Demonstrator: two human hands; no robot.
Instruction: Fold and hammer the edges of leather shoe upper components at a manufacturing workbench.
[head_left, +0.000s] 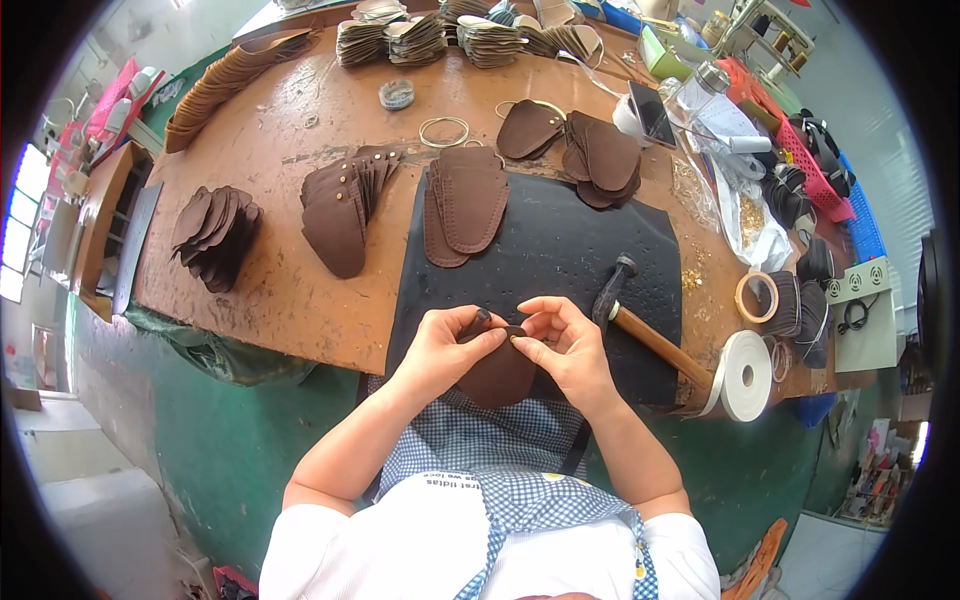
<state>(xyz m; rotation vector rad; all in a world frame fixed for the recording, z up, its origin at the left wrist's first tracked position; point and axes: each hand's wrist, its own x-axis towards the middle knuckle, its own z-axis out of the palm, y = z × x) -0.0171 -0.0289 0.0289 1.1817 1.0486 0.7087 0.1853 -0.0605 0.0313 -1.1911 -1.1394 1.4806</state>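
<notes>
One smooth, round-ended brown leather-like piece (497, 384) is at the near edge of the black mat (560, 235). The fingers of the left hand (450, 345) and right hand (566, 348) pinch its upper edge from both sides, apparently to steady a small brass-coloured stud (515, 338). A wooden-handled hammer (655, 343) rests rightward, presumably for quick reach. Beyond, edge-perforated panels (477, 212) overlap the mat on the scuffed worktop (270, 290).
</notes>
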